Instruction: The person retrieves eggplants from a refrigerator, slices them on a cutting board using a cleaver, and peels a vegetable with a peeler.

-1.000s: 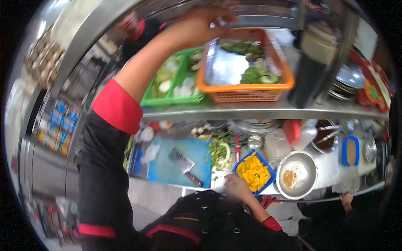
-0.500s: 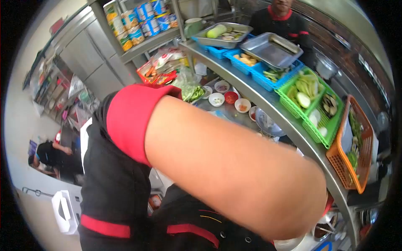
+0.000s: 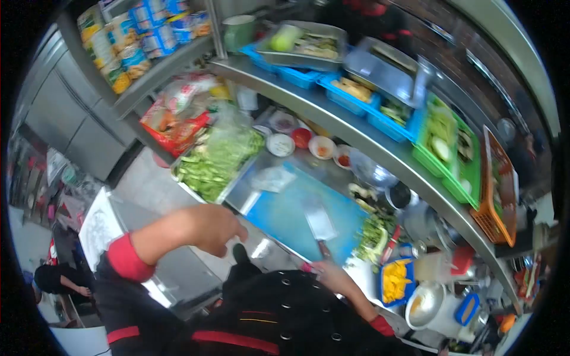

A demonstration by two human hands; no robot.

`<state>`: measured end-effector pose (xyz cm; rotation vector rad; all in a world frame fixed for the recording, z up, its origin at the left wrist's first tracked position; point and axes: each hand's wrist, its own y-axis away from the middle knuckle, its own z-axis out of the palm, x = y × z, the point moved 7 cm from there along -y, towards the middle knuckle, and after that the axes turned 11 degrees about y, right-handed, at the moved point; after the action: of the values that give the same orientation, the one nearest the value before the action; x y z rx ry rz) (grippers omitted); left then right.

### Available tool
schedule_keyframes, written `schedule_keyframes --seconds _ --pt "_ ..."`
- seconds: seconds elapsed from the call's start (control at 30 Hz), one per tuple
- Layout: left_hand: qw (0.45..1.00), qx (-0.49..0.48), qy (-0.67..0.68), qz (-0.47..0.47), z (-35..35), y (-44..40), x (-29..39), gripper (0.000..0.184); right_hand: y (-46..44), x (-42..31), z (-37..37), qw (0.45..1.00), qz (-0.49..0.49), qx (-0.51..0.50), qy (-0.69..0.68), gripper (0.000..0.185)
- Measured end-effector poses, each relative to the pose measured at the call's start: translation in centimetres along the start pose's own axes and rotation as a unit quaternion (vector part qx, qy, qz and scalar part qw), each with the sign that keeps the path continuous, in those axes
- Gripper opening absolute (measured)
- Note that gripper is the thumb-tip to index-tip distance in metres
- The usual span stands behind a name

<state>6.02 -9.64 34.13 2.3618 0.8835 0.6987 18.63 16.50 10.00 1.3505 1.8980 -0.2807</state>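
Note:
My right hand [image 3: 332,276] is closed around the handle of a wide-bladed cleaver [image 3: 320,222]. The cleaver's blade lies over a blue cutting board [image 3: 285,207], pointing away from me. To the left, my left hand [image 3: 217,231] hangs in the air short of the board, its fingers loosely bent and slightly apart, with nothing visible in them. A small clear plastic bag [image 3: 273,178] rests on the board's far left corner. Beyond my left hand stands a metal tray of chopped green vegetables [image 3: 211,172], partly under a clear bag. Cut greens [image 3: 375,237] lie at the board's right edge.
Small bowls, one with white contents [image 3: 280,145], line the far side below a metal shelf [image 3: 332,118]. The shelf carries blue baskets, a green basket [image 3: 442,151] and an orange basket [image 3: 496,207]. Right of the board are a blue container of yellow pieces [image 3: 396,282] and a metal bowl [image 3: 424,305].
My left forearm, which crossed close before the camera, has dropped to the lower left. The cutting board, the cleaver and my right hand now show. The view has shifted down toward the counter.

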Motion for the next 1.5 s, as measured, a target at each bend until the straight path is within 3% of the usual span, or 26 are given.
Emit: schedule_keyframes --seconds 0.07,0.13,0.17,0.27,0.37,0.5,0.57,0.63,0.67,0.73,0.8,0.9,0.93,0.97,1.03,1.13,1.2,1.23,1.27,1.33,1.37,1.4,1.47,1.5 --pt "0.979 -0.054 0.185 0.058 4.5 1.9 -6.4 0.052 -2.8 -0.9 2.8 0.999 -0.033 -0.010 -0.008 0.050" --pt "0.960 0.006 0.272 0.068 7.5 3.8 -12.4 0.057 -5.9 -4.0 4.1 0.999 0.020 -0.045 -0.011 0.049" --pt "0.956 0.022 0.287 0.051 9.0 5.1 -15.2 0.057 -8.2 -7.0 4.6 0.998 0.001 -0.062 -0.001 0.049" --pt "0.898 0.074 0.429 0.058 13.5 8.7 -21.8 0.062 -13.8 -14.2 5.7 0.980 0.037 -0.183 0.071 0.049" --pt "0.880 0.169 0.442 -0.034 19.7 12.1 -29.3 0.067 -20.2 -24.9 4.3 0.982 -0.011 -0.177 0.058 0.044" --pt "0.836 0.213 0.479 -0.159 28.5 17.9 -39.2 0.067 -26.4 -35.4 3.8 0.981 -0.091 -0.169 -0.009 0.034" --pt "0.774 0.260 0.510 -0.269 33.5 21.0 -45.1 0.062 -29.6 -36.6 6.7 0.975 -0.037 -0.220 -0.013 0.034" --pt "0.757 0.277 0.491 -0.331 40.5 23.4 -50.7 0.061 -32.7 -39.4 10.7 0.955 0.014 -0.295 -0.032 0.036" --pt "0.742 0.289 0.465 -0.387 43.4 25.3 -53.3 0.061 -34.4 -40.7 12.7 0.955 0.007 -0.297 -0.026 0.036" --pt "0.678 0.330 0.438 -0.489 46.7 30.3 -55.8 0.060 -38.1 -43.8 17.1 0.942 -0.126 -0.310 -0.003 0.037" --pt "0.609 0.346 0.466 -0.541 51.3 33.8 -58.0 0.060 -42.4 -45.2 21.1 0.925 -0.120 -0.359 0.032 0.040" --pt "0.587 0.378 0.492 -0.521 56.3 36.1 -58.7 0.062 -48.4 -47.8 26.7 0.885 -0.109 -0.449 0.057 0.046" --pt "0.533 0.405 0.566 -0.482 58.0 36.4 -59.1 0.064 -50.3 -47.9 28.1 0.895 -0.149 -0.419 0.043 0.045" --pt "0.476 0.428 0.631 -0.439 58.9 36.9 -59.9 0.066 -51.6 -50.0 28.3 0.900 -0.124 -0.417 0.031 0.045" --pt "0.491 0.401 0.645 -0.427 57.9 38.9 -61.2 0.068 -54.2 -52.6 29.3 0.908 -0.106 -0.405 0.016 0.044" --pt "0.540 0.361 0.634 -0.420 56.8 40.8 -65.6 0.068 -58.6 -48.1 33.0 0.899 -0.042 -0.430 -0.073 0.043" --pt "0.535 0.403 0.600 -0.438 55.0 43.1 -70.6 0.066 -60.8 -43.7 34.4 0.884 0.019 -0.466 -0.035 0.044" --pt "0.467 0.474 0.637 -0.390 54.4 43.9 -73.0 0.064 -61.2 -42.6 34.2 0.881 0.107 -0.456 -0.064 0.044" --pt "0.472 0.474 0.633 -0.391 54.2 44.3 -75.1 0.064 -61.7 -42.5 34.4 0.882 0.104 -0.453 -0.070 0.044" --pt "0.514 0.517 0.529 -0.434 50.2 47.2 -79.4 0.063 -63.4 -40.1 34.9 0.886 0.196 -0.418 -0.044 0.046" --pt "0.540 0.525 0.480 -0.450 49.3 48.0 -81.3 0.074 -64.5 -39.4 35.8 0.887 0.193 -0.416 -0.052 0.046" --pt "0.547 0.523 0.474 -0.450 49.0 48.4 -83.0 0.074 -65.8 -38.1 37.0 0.887 0.202 -0.413 -0.046 0.047" --pt "0.514 0.374 0.511 -0.578 51.5 48.7 -86.8 0.075 -68.7 -35.8 40.7 0.887 0.209 -0.408 -0.049 0.048" --pt "0.524 0.323 0.500 -0.609 56.5 47.8 -90.2 0.088 -70.9 -35.4 42.9 0.900 0.137 -0.413 0.001 0.049"
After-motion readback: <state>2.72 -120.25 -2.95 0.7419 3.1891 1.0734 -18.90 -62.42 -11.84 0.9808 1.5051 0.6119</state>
